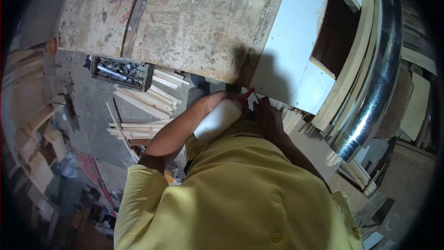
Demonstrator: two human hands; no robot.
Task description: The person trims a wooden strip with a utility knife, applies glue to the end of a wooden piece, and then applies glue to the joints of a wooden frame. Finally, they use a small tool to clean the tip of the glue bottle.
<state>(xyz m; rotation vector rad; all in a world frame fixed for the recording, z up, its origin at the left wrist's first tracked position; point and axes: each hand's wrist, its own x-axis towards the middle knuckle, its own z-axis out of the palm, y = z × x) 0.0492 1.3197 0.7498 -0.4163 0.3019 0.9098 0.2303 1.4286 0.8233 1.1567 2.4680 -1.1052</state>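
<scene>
Our left hand (222, 98) clasps a white, red-tipped bottle (216, 120); beside the tip (249, 93) our right hand (269, 115) curls, its grip unclear.

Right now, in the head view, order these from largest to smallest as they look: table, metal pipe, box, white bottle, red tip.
1. Table
2. Metal pipe
3. Box and white bottle: too alike to rank; bottle partly hidden
4. Red tip

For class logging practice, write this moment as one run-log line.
left hand: holding white plastic bottle with red nozzle | right hand: near nozzle, hold unclear | place: beside stained wooden workbench
</scene>
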